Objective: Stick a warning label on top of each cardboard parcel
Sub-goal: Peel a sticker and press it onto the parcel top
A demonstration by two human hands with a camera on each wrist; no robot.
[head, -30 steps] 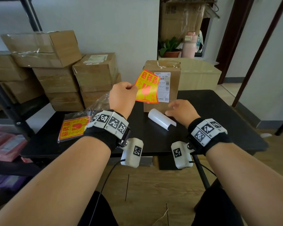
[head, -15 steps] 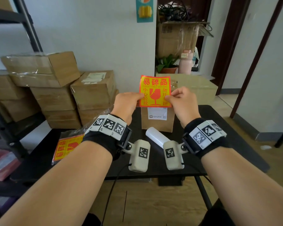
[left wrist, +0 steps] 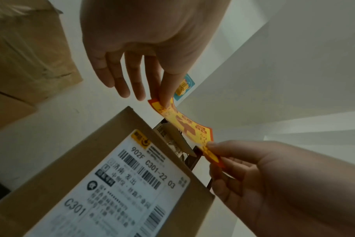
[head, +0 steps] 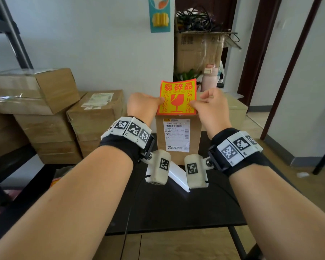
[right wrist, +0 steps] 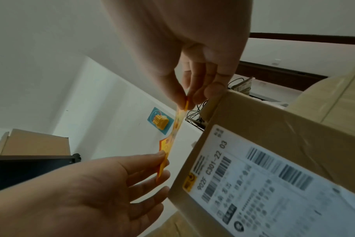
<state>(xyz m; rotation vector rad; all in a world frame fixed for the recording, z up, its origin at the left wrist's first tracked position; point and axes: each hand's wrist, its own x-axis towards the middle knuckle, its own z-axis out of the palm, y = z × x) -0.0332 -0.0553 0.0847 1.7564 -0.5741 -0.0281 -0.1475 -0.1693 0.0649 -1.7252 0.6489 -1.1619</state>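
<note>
An orange and yellow warning label (head: 176,98) with a broken-glass symbol is held upright just above the top edge of a tall cardboard parcel (head: 178,143) standing on the black table (head: 176,209). My left hand (head: 160,102) pinches the label's left edge and my right hand (head: 192,105) pinches its right edge. In the left wrist view the label (left wrist: 184,126) hangs stretched between the two pinches over the parcel (left wrist: 71,176). The right wrist view shows the label (right wrist: 177,125) edge-on beside the parcel (right wrist: 274,136). The parcel's top face is hidden.
A white backing sheet (head: 176,175) lies on the table in front of the parcel. Stacked cardboard boxes (head: 94,117) fill the left side beside a dark shelf frame (head: 13,34). An open box of cables (head: 199,51) and a pink bottle (head: 210,79) stand behind.
A second ago only my left hand held the label while my right hand rested by the backing sheet. Now both hands pinch it, raised and squared over the parcel.
</note>
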